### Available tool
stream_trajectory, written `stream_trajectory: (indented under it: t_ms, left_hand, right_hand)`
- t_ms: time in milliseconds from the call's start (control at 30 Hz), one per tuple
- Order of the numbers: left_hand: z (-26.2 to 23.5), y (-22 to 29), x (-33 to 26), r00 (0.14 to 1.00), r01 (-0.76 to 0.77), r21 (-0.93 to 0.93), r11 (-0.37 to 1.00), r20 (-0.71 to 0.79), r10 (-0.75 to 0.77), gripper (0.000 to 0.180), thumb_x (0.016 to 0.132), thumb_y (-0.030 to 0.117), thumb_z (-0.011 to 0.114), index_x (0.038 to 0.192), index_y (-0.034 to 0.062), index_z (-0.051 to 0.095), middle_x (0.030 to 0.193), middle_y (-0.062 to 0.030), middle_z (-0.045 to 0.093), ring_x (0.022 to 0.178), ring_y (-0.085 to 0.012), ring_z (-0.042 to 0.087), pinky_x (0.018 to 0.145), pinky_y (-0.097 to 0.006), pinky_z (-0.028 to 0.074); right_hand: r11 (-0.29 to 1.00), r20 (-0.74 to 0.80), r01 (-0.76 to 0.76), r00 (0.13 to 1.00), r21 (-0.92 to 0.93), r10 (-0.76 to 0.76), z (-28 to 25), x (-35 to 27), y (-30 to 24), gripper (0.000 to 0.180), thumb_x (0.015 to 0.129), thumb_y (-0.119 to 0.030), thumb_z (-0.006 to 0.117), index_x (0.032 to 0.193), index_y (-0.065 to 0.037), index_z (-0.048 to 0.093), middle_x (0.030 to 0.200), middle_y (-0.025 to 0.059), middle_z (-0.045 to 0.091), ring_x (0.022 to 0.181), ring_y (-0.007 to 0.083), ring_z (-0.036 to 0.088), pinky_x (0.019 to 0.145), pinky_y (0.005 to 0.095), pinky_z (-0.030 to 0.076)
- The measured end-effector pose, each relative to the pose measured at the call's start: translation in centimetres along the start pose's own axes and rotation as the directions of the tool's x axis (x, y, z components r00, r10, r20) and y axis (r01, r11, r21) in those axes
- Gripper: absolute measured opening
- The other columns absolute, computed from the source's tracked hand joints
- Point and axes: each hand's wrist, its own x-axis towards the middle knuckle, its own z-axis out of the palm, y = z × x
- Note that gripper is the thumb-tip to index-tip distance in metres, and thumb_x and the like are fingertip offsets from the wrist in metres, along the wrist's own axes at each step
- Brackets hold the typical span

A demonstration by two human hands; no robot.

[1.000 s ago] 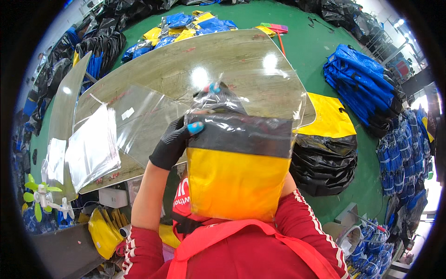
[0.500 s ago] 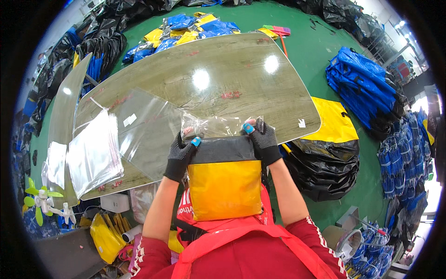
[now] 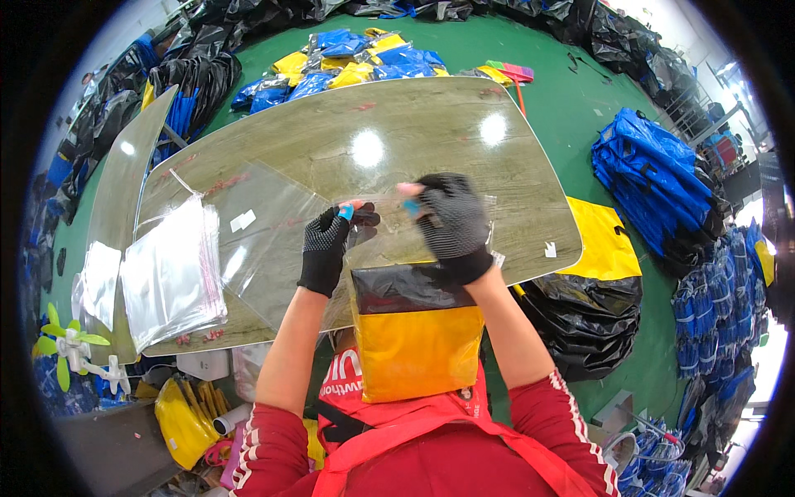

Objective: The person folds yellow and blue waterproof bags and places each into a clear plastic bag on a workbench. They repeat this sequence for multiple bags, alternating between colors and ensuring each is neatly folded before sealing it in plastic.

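Observation:
A folded yellow-and-black package (image 3: 420,352) sits inside a clear plastic bag (image 3: 389,228) at the table's near edge, close to my body. My left hand (image 3: 330,244), in a black dotted glove with bare thumb tip and blue tape, pinches the bag's upper left part. Over the bag's upper right part is my right hand (image 3: 451,224), gloved the same way and smeared by motion. Its thumb points left; whether its fingers hold the plastic I cannot make out.
A stack of clear bags (image 3: 172,269) lies at left on the wood-patterned table (image 3: 447,124). Packed blue and yellow bundles (image 3: 356,62) cover the floor beyond. A yellow-and-black bag (image 3: 592,315) and a blue pile (image 3: 650,174) stand right. A small green fan (image 3: 74,344) is at lower left.
My right hand has left the bag's upper right corner, turned and swung inward, back of the hand up. The left hand stays at the left side. The package has shifted slightly right.

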Motion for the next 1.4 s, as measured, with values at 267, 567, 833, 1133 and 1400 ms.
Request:
stream_trajectory:
  t_ms: [267, 567, 833, 1133, 1400]
  left_hand:
    - [0.8, 3.4, -1.5, 0.983, -0.177, 0.388, 0.904, 0.123, 0.139, 0.028, 0.099, 0.02, 0.055, 0.108, -0.0034, 0.067, 0.093, -0.006, 0.071, 0.088, -0.012, 0.065, 0.08, -0.024, 0.05]
    - [-1.7, 3.4, -1.4, 0.995, -0.059, 0.194, 0.979, 0.092, 0.042, 0.032, 0.098, 0.027, 0.054, 0.112, 0.0017, 0.067, 0.1, -0.0083, 0.071, 0.075, -0.0121, 0.066, 0.065, -0.022, 0.051]
    - [-2.3, 7.4, -2.6, 0.947, 0.26, 0.16, 0.952, 0.148, -0.284, 0.039, 0.098, 0.033, 0.052, 0.117, 0.002, 0.064, 0.118, -0.0129, 0.066, 0.077, -0.015, 0.063, 0.068, -0.027, 0.05]
    - [-4.8, 5.9, -9.8, 0.738, -0.674, 0.735, 0.078, 0.673, 0.039, 0.041, 0.08, 0.007, 0.064, 0.119, 0.0195, 0.062, 0.127, -0.0142, 0.06, 0.113, -0.0349, 0.059, 0.097, -0.044, 0.046]
    - [1.8, 0.8, -7.5, 0.984, -0.173, 0.714, 0.679, 0.103, 0.142, 0.074, 0.09, 0.015, 0.061, 0.151, 0.0027, 0.021, 0.15, -0.0155, 0.033, 0.133, -0.0241, 0.039, 0.109, -0.034, 0.032]
  right_hand:
    - [0.874, 0.326, 0.486, 0.83, -0.026, -0.452, 4.6, 3.4, 0.7, 0.012, 0.076, -0.022, 0.067, 0.083, -0.012, 0.068, 0.084, 0.0073, 0.064, 0.082, 0.0278, 0.06, 0.069, 0.0404, 0.05]
    - [0.825, -0.585, -0.523, 0.607, 0.216, 0.538, -12.9, 6.7, 12.7, 0.027, 0.092, -0.033, 0.051, 0.094, -0.007, 0.059, 0.078, 0.0119, 0.064, 0.068, 0.0251, 0.065, 0.058, 0.0384, 0.052]
    - [-0.007, 0.727, -0.802, 0.539, 0.598, 0.426, -4.5, -7.3, 11.0, 0.036, 0.093, -0.033, 0.061, 0.118, -0.006, 0.064, 0.12, 0.0133, 0.065, 0.072, 0.0136, 0.065, 0.061, 0.0257, 0.05]
    - [0.952, 0.521, -0.189, 0.853, 0.241, 0.037, -10.8, -12.4, 5.8, 0.045, 0.072, 0.0, 0.064, 0.109, -0.024, 0.071, 0.131, 0.0154, 0.057, 0.112, 0.0341, 0.058, 0.096, 0.0401, 0.046]
    - [0.948, 0.435, 0.094, 0.872, 0.303, -0.225, -7.3, -6.5, -1.4, 0.047, 0.076, -0.03, 0.068, 0.119, -0.01, 0.063, 0.13, 0.0177, 0.053, 0.127, 0.0407, 0.045, 0.109, 0.0522, 0.03]
